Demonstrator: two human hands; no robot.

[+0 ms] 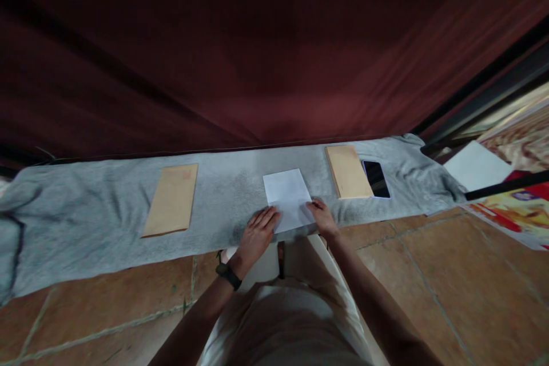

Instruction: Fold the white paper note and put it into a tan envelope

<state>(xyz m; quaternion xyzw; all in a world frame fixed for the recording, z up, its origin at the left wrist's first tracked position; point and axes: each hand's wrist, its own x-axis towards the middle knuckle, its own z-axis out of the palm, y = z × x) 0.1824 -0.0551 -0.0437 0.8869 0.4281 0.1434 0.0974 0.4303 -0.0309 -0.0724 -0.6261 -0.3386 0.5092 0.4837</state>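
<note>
A white sheet of paper lies on the grey cloth straight in front of me; whether it is folded I cannot tell. My left hand rests at its lower left edge, fingers stretched out and close together, the tips touching the paper. At the right edge, my right hand has its fingers bent round the border, with the thumb near the lower corner. To the left lies a flat brown envelope. On the right is a thicker stack of brown envelopes, close to my right hand.
A dark-screened phone lies against the right-hand stack. The grey cloth covers a long, narrow surface, with a dark red curtain behind it. Further right are another white sheet and a colourful printed sheet. Tiled floor shows below.
</note>
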